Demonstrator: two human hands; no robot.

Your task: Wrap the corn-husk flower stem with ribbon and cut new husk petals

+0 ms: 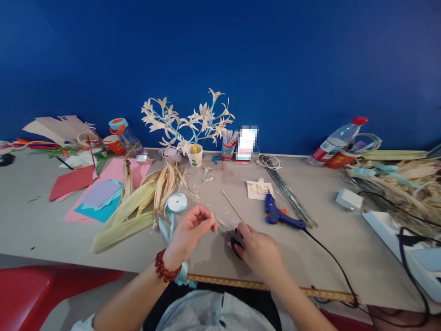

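Observation:
My right hand [258,246] has its fingers around the black handles of a pair of scissors [236,248], low over the front of the table; the blades point toward my left hand. My left hand [195,225] is pinched with thumb and fingertips together, and whatever is between them is too small to make out. Behind the left wrist lies a roll of light blue ribbon [177,202], its loose tail running down under that arm. A thin wooden stick [232,205] rests just beyond my right fingers.
Dried corn husks [138,209] and coloured paper [98,202] lie left. A blue glue gun [280,216], its cord trailing to the front edge, and a wire bundle [292,197] lie right. Husk flowers stand in a paper cup [195,157] at the back. A power strip [396,243] sits far right.

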